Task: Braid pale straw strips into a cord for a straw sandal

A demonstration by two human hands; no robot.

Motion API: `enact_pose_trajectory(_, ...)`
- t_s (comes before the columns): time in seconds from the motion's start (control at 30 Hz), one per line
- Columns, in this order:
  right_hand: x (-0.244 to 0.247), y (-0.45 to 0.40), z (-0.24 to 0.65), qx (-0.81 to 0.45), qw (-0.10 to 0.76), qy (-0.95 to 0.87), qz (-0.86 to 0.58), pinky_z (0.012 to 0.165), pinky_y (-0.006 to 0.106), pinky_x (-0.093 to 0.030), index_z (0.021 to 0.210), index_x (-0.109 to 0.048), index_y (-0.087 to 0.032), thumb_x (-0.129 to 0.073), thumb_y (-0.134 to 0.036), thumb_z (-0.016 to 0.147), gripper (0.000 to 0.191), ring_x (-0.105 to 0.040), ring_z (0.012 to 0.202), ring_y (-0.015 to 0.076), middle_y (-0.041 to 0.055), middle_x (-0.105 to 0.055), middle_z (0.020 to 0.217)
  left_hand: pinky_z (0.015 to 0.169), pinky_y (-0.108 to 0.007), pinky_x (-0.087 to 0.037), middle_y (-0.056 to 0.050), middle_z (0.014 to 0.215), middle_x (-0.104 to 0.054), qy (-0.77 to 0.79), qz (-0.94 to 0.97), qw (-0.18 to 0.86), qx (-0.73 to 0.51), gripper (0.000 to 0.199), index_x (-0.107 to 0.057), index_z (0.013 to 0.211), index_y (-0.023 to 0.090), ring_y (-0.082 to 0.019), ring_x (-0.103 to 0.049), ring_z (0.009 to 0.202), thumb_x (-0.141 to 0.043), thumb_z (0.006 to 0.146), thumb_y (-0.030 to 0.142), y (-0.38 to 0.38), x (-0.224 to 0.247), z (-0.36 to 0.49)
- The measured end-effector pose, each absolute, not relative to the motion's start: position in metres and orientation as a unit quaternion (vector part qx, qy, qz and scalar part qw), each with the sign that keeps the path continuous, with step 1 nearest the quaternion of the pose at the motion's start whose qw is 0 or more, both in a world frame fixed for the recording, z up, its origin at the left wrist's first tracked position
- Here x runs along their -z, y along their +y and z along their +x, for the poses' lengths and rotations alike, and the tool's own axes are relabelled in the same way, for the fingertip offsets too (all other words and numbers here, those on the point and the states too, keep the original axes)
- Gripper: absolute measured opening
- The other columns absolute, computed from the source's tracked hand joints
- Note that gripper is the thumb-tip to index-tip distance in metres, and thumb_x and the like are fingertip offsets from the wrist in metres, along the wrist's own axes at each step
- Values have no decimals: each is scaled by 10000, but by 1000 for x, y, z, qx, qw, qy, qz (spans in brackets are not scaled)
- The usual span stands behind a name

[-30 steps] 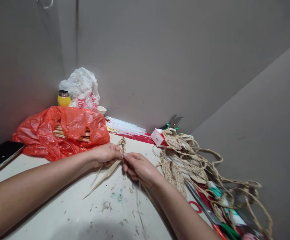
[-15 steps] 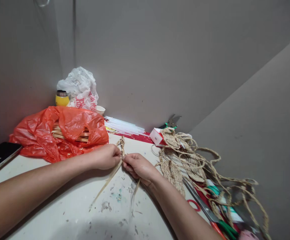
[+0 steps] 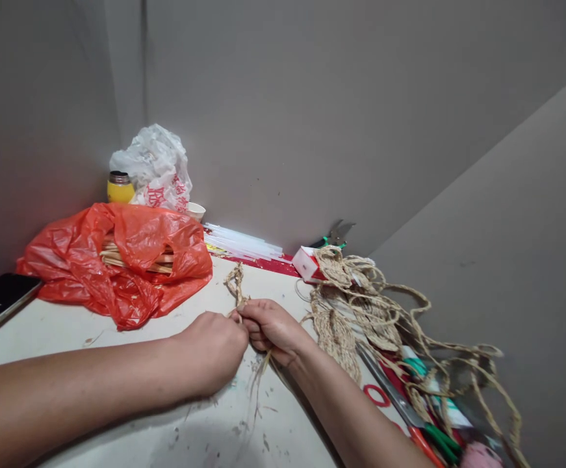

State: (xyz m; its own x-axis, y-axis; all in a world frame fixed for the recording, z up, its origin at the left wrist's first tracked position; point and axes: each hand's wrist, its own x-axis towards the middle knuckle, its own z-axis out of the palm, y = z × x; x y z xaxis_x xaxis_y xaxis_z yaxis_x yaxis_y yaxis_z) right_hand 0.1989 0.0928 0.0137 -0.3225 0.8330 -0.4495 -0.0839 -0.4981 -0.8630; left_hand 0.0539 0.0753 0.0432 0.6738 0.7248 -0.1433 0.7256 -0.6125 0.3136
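A short braid of tan straw (image 3: 236, 281) rises from between my two hands near the middle of the table. My right hand (image 3: 270, 328) pinches its lower end between thumb and forefinger, and loose strands hang below that hand. My left hand (image 3: 217, 351) is closed and touches the right fingertips just under the braid. Its back faces the camera, so its fingertips and whatever they grip are mostly hidden.
A red plastic bag (image 3: 82, 260) with flat strips (image 3: 136, 257) lies at left, beside a phone (image 3: 0, 302). White sticks (image 3: 244, 242) lie behind. Coiled straw cord (image 3: 336, 335), scissors (image 3: 399, 403) and pliers (image 3: 336, 235) are at right.
My left hand has moved down and toward the camera, turning its back up. The long strand below it is now hidden. My right hand keeps its pinch in nearly the same place.
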Motion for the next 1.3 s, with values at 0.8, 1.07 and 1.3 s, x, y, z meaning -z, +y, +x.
enact_pose_trajectory(0.8, -12, 101, 219, -573, 224, -601, -511, 377, 197, -137, 711, -588, -141, -515, -302, 808, 202, -218, 391, 50, -86, -317, 459, 623, -199, -369, 6, 686, -645, 420, 736, 507, -156, 230, -648, 660, 169, -120, -515, 635, -494, 728, 326, 139, -14, 44)
enact_pose_trajectory(1.07, -19, 95, 215, -425, 216, -692, -541, 461, 212, -247, 610, -517, -161, -482, -238, 791, 199, -296, 497, 86, -48, -381, 515, 516, -191, -302, 34, 596, -559, 433, 695, 545, -181, 217, -589, 619, 178, -93, -423, 529, -531, 720, 362, 137, -3, 48)
enact_pose_trajectory(1.3, -35, 89, 214, -420, 191, -658, -595, 427, 206, -252, 625, -552, -152, -461, -206, 783, 190, -336, 436, 75, -41, -435, 481, 480, -207, -243, 56, 503, -444, 434, 700, 533, -196, 224, -504, 542, 182, -85, -339, 475, -524, 722, 314, 132, -8, 48)
